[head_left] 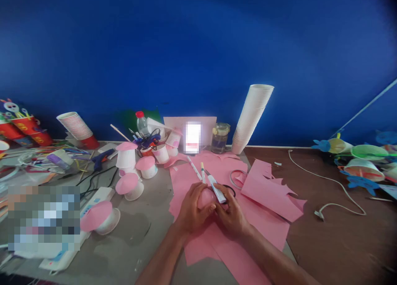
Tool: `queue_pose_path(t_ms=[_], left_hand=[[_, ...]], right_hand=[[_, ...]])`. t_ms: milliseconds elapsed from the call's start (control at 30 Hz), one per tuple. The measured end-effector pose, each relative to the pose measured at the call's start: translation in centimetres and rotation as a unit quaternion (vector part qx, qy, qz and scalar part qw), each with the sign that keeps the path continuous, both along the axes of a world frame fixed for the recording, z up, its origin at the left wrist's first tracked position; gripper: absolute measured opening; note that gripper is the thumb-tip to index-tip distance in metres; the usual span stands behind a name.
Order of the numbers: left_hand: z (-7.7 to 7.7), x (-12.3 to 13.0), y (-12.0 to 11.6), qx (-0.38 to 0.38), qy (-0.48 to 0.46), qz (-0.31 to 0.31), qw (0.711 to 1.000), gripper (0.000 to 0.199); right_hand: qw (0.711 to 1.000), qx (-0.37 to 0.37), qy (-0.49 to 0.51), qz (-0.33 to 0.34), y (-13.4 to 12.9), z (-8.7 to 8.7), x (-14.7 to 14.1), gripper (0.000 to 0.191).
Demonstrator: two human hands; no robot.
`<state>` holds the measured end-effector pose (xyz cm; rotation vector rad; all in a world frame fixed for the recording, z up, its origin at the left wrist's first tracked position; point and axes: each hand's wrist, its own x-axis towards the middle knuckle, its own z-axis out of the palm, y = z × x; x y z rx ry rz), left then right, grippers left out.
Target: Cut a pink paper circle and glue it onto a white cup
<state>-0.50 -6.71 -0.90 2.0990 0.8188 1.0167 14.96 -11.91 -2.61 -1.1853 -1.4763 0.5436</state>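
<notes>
Pink paper sheets (pixel 263 231) lie spread under both hands. My left hand (pixel 194 208) is curled round a small round pink paper piece (pixel 205 198), its thumb reaching toward my right hand. My right hand (pixel 231 214) is bent around a white tube-like item (pixel 217 188) and scissors, whose dark handle loop (pixel 229 190) shows behind the fingers. Just beyond the hands lie a pink-and-white marker (pixel 194 168) and a marker with a yellow-green tip (pixel 203 172). A round ring-shaped item (pixel 238 179) rests on the paper to the right.
White cups with pink paper discs (pixel 147 167) stand left, beside a power strip (pixel 70 245). A tall cup stack (pixel 252 117) leans against the blue wall (pixel 198 49) near a glass jar (pixel 219 139). A white cable (pixel 336 181) and decorated cups (pixel 364 169) are on the right.
</notes>
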Motion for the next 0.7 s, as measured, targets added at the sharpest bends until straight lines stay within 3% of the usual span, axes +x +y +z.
queue_pose_path(t_ms=[233,400,600,700], left_hand=[[0.3,-0.4,-0.2,0.025,0.018,0.007,1.000,0.050],[0.8,-0.8,-0.2,0.033,-0.017,0.025,0.999,0.048],[0.8,-1.1,0.0,-0.038,-0.075,0.072,0.994,0.048],[1.0,-1.0,0.0,0.007,-0.059,0.049,0.997,0.052]], right_hand=[[0.985,-0.021,0.171,0.010,-0.1,-0.1,0.1,0.040],[0.982,-0.013,0.187,0.001,-0.2,0.3,0.1,0.040],[0.981,0.007,0.195,-0.008,-0.2,0.1,0.0,0.042],[0.981,0.007,0.194,-0.012,-0.2,0.0,0.0,0.042]])
